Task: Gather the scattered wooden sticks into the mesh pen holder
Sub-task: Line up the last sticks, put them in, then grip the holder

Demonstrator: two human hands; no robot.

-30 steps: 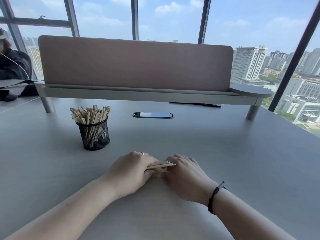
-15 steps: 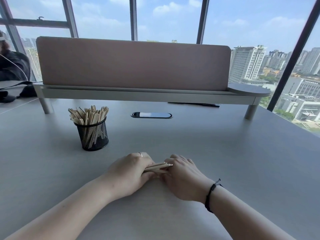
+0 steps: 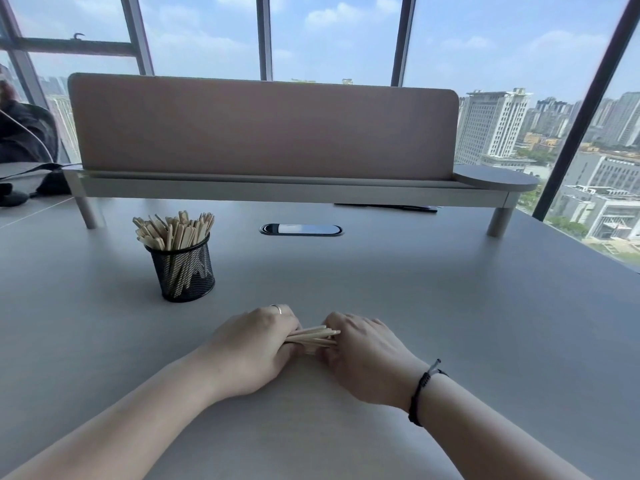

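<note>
Bunching the last loose wooden sticks [image 3: 313, 337] was the step in hand, by my read. The left hand [image 3: 254, 344] had its fingers curled round one end of the small bundle, low over the grey table [image 3: 450, 323]. The right hand [image 3: 363, 351] sat at the other end, fingers bent in against the stick tips; whether it pinched them or only squared them up could not be told. The bundle lay roughly level between both hands, near the front middle of the table.

The mesh pen holder [image 3: 185, 271] stood upright, further back and to the left, apart from the hands, already crowded with sticks fanning out over its rim. No other stray sticks showed on the table, so the task looked nearly finished.

The next move likely called for lifting the bundle in a firm grip, turning it upright, and carrying it back-left over the holder. With the holder so full, the ends would need threading into a gap without tipping it.
</note>
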